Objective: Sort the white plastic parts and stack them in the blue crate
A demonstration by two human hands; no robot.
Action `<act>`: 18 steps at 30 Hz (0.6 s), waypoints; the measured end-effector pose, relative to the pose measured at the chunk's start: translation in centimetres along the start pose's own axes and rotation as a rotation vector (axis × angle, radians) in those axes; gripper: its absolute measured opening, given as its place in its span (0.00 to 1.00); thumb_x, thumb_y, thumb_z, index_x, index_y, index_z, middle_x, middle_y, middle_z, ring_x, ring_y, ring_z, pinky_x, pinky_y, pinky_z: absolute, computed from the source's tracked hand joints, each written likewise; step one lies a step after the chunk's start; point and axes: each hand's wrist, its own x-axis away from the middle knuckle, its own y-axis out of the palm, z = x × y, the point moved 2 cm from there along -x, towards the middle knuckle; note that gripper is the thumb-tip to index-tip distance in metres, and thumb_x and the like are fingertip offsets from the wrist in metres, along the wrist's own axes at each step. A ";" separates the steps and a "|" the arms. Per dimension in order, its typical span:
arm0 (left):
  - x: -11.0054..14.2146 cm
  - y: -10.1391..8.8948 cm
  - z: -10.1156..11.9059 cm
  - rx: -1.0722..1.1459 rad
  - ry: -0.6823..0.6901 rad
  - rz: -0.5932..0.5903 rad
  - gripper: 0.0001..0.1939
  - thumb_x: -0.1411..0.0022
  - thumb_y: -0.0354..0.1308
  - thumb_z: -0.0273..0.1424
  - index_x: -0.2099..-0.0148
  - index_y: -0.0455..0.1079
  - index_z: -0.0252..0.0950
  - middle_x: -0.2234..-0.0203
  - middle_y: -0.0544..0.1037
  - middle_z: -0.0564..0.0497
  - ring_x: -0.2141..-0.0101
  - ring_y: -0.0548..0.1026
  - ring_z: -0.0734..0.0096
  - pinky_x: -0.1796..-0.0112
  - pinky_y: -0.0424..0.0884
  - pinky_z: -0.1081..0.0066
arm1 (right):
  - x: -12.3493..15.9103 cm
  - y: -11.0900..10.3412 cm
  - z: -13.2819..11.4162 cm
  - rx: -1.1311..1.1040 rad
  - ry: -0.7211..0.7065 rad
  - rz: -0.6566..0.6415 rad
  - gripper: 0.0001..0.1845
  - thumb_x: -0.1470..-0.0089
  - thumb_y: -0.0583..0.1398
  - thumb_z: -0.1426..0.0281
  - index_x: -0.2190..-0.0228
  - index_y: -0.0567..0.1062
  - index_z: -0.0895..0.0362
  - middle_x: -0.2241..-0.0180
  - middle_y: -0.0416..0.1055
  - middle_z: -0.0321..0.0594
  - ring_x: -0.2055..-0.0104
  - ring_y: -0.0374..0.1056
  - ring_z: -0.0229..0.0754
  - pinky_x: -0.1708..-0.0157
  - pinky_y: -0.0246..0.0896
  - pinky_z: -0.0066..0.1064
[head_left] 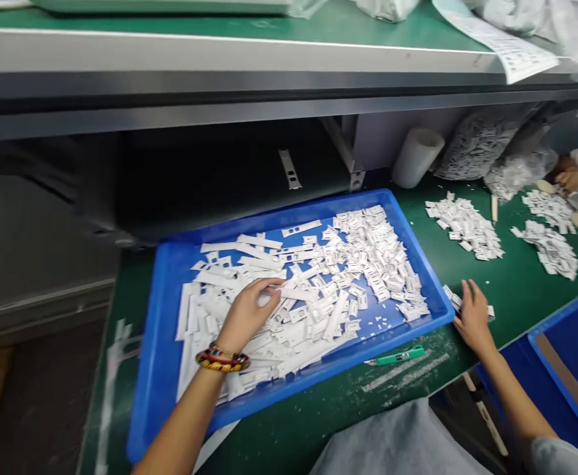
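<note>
Inside the blue tray (pixel 420 247), my left hand (pixel 249 310) pinches one end of a flat white strip (pixel 296 294) between thumb and fingers. Around and below it lie long white strips (pixel 220 280) in a loose heap. Many small white rectangular pieces (pixel 383 257) fill the tray's right side. My right hand (pixel 476 318) is on the green table just outside the tray's right edge, its fingers curled over small white pieces (pixel 452 297) that show on both sides of it. Its palm hides part of them.
A green cutter (pixel 400 356) lies at the tray's front edge. Piles of white pieces (pixel 467 227) sit to the right, near a white roll (pixel 417 157) and filled bags (pixel 480 145). Another person's hand (pixel 571 178) is at far right. A shelf (pixel 269 59) overhangs the back.
</note>
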 end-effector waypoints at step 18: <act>-9.2 3.8 -0.9 -0.592 0.283 -0.140 0.18 0.35 0.54 0.32 0.45 0.70 0.32 0.52 0.77 0.38 0.49 0.72 0.50 0.51 0.69 0.57 | -3.5 -5.1 -3.6 -0.111 0.108 0.149 0.43 0.40 0.52 0.51 0.33 0.49 0.60 0.34 0.48 0.63 0.32 0.45 0.72 0.40 0.45 0.67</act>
